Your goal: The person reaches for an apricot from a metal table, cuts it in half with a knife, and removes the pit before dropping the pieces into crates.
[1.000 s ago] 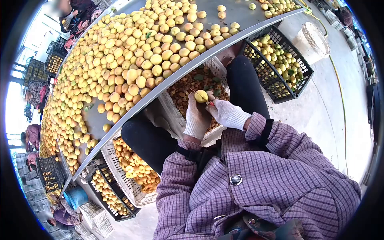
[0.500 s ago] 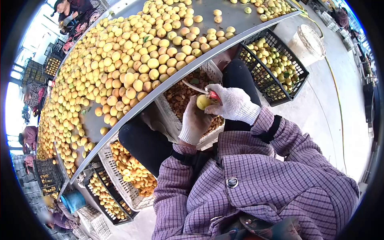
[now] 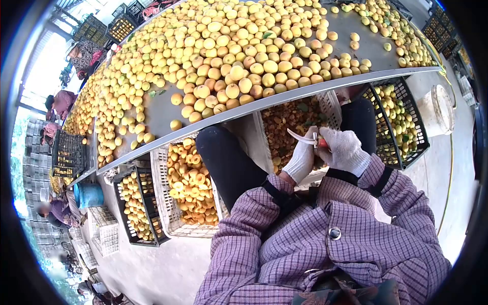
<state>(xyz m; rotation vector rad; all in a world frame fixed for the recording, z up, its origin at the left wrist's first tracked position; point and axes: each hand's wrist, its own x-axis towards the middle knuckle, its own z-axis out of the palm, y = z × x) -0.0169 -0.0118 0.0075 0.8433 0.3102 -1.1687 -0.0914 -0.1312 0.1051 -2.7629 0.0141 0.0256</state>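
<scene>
My right hand (image 3: 348, 151), in a white knit glove, is closed around a red-handled cutter (image 3: 321, 143). Its pale curved blade (image 3: 299, 136) points to the left, across the fingers of my other hand. My left hand (image 3: 301, 161), also gloved, is curled right beside the tool; whatever lies between its fingers is hidden. Both hands are above a white crate (image 3: 331, 109) between my knees, which contains brownish apricot pieces or pits (image 3: 284, 122). On the metal table ahead lies a large heap of yellow apricots (image 3: 239, 66).
The table's raised metal edge (image 3: 213, 121) runs close beyond my knees. A white crate (image 3: 162, 188) of halved apricots (image 3: 190, 185) stands left, beside a black crate (image 3: 147, 203) of whole ones. Right are another black crate (image 3: 419, 127) and a white bucket (image 3: 438, 109). People sit farther left.
My view has turned left, so the table and crates appear farther right. The yellow apricot seen between my hands no longer shows. The blade now lies across my left fingers.
</scene>
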